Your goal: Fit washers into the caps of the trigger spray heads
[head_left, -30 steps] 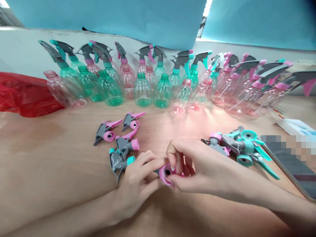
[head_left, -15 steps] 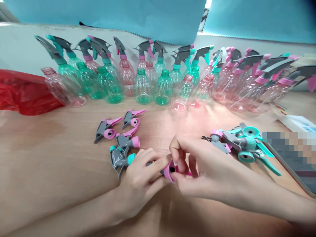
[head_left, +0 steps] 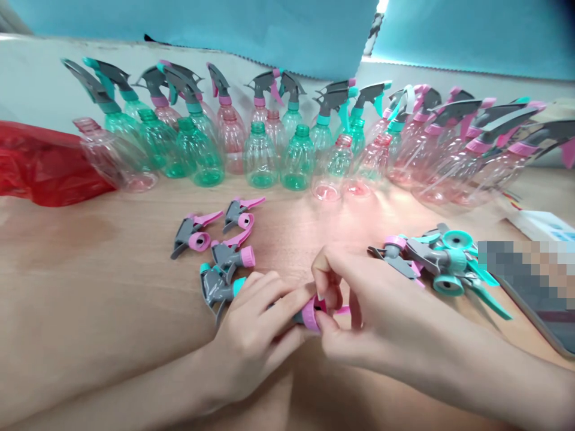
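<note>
As my left grip (head_left: pixel 251 328) clasps a plastic sprayer (head_left: pixel 298 318), right grip (head_left: pixel 357 314) pinching its round pink collar (head_left: pixel 309 318), fluted bottles (head_left: pixel 260 157) beyond

Bottles (head_left: pixel 260 160) stand along the far edge of the wooden table (head_left: pixel 112 299), a red bag (head_left: pixel 49 164) toward its far left corner. Loose spray heads (head_left: pixel 182 238) lie left of centre and, heaped, toward the right edge, near a phone (head_left: pixel 541 311) and white box (head_left: pixel 545 224).
</note>
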Tool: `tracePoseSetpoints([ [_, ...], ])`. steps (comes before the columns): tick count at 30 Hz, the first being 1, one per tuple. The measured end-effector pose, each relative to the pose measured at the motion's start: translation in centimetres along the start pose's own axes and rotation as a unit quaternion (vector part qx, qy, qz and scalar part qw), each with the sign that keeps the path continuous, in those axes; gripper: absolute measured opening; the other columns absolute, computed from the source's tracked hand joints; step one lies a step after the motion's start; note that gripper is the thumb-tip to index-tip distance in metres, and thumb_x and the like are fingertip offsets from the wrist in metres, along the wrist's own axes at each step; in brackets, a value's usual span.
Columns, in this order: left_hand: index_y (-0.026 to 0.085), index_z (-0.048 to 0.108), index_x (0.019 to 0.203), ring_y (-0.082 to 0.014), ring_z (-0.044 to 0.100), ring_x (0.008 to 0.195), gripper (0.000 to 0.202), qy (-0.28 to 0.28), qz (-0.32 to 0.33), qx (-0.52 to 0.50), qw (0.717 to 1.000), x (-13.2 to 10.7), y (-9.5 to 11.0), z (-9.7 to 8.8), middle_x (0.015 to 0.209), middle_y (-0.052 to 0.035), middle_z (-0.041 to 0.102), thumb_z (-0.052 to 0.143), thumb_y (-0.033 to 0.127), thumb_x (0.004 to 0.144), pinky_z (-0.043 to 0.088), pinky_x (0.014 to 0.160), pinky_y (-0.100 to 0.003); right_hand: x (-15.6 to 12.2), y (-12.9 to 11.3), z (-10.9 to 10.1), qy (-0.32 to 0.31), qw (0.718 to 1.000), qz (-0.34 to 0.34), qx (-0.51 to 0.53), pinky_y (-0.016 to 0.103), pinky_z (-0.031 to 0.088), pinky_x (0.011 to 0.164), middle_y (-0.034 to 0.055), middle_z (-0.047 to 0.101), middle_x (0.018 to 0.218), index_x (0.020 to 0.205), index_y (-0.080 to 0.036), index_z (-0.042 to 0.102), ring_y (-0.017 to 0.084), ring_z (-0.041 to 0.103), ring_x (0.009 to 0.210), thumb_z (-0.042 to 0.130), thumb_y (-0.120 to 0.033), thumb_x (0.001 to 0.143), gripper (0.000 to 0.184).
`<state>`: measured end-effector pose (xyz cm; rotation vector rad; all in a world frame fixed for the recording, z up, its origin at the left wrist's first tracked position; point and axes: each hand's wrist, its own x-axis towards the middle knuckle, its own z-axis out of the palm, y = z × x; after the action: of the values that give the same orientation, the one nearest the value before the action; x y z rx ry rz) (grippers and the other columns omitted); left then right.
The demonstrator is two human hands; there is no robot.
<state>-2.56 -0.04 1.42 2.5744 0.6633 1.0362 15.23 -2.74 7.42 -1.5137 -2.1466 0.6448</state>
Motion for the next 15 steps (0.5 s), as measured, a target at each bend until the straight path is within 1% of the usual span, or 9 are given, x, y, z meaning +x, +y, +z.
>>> tracePoseSetpoints([
  [1, 0.015, 0.054, 0.096, -0.0169, 0.048, 0.075, 0.009, 0.001, 0.003, 0.003, 1.0, 0.0, 0.1, 0.0, 0.083, -0.004, 0.058, 0.05, 0.011, 0.09, 0.035, 0.066, -0.032, -0.2, -0.2, 0.1, 0.031, 0.998, -0.015, -0.046, 0.022, 0.03, 0.044, -0.0066, 0.051, 0.062, 0.073, -0.022, 0.041, 0.009, 0.046, 0.05, 0.048, -0.012, 0.066, 0.014],
  [3, 0.014, 0.055, 0.097, -0.0166, 0.047, 0.072, 0.009, 0.004, 0.009, 0.009, 1.0, -0.1, 0.2, 0.0, 0.081, -0.0039, 0.058, 0.052, 0.01, 0.089, 0.034, 0.065, -0.032, -0.7, -0.5, 0.4, 0.093, 0.985, -0.06, -0.133, 0.024, 0.027, 0.043, -0.005, 0.049, 0.061, 0.071, -0.022, 0.041, 0.01, 0.043, 0.048, 0.045, -0.01, 0.066, 0.014],
  [6, 0.014, 0.057, 0.097, -0.016, 0.046, 0.07, 0.009, 0.01, 0.022, 0.008, 1.0, -0.1, 0.4, 0.1, 0.077, -0.0029, 0.057, 0.052, 0.012, 0.09, 0.033, 0.063, -0.031, -1.8, -1.0, 0.6, 0.134, 0.959, -0.118, -0.22, 0.024, 0.024, 0.041, -0.0035, 0.047, 0.061, 0.072, -0.021, 0.042, 0.011, 0.045, 0.048, 0.043, -0.008, 0.07, 0.014],
  [8, 0.013, 0.058, 0.1, -0.0156, 0.046, 0.069, 0.012, 0.004, 0.024, 0.004, 1.0, -0.1, 0.5, 0.1, 0.077, -0.0025, 0.058, 0.051, 0.014, 0.091, 0.033, 0.063, -0.031, -2.4, -1.3, 0.7, 0.147, 0.948, -0.127, -0.251, 0.024, 0.022, 0.04, -0.0035, 0.046, 0.059, 0.073, -0.022, 0.042, 0.011, 0.046, 0.048, 0.042, -0.006, 0.072, 0.015],
  [10, 0.013, 0.059, 0.102, -0.0156, 0.046, 0.069, 0.013, -0.001, 0.022, 0.005, 1.0, -0.1, 0.5, 0.0, 0.077, -0.0027, 0.059, 0.05, 0.014, 0.092, 0.034, 0.062, -0.031, -2.8, -1.4, 0.8, 0.155, 0.943, -0.127, -0.266, 0.025, 0.02, 0.038, -0.0041, 0.044, 0.056, 0.072, -0.022, 0.041, 0.011, 0.043, 0.045, 0.042, -0.006, 0.073, 0.016],
  [12, 0.013, 0.059, 0.106, -0.0159, 0.048, 0.07, 0.016, -0.003, 0.021, 0.008, 1.0, -0.1, 0.5, 0.0, 0.078, -0.0033, 0.06, 0.048, 0.015, 0.093, 0.035, 0.063, -0.031, -2.9, -1.4, 0.8, 0.143, 0.945, -0.131, -0.262, 0.025, 0.02, 0.038, -0.0046, 0.043, 0.054, 0.071, -0.022, 0.039, 0.011, 0.041, 0.042, 0.042, -0.006, 0.073, 0.017],
  [15, 0.013, 0.056, 0.114, -0.0168, 0.05, 0.072, 0.023, -0.003, 0.026, 0.015, 1.0, -0.2, 0.4, 0.0, 0.08, -0.0043, 0.06, 0.045, 0.017, 0.094, 0.037, 0.065, -0.031, -2.8, -1.2, 0.7, 0.119, 0.953, -0.137, -0.244, 0.024, 0.022, 0.038, -0.0042, 0.044, 0.053, 0.071, -0.022, 0.039, 0.01, 0.043, 0.042, 0.042, -0.005, 0.073, 0.018],
])
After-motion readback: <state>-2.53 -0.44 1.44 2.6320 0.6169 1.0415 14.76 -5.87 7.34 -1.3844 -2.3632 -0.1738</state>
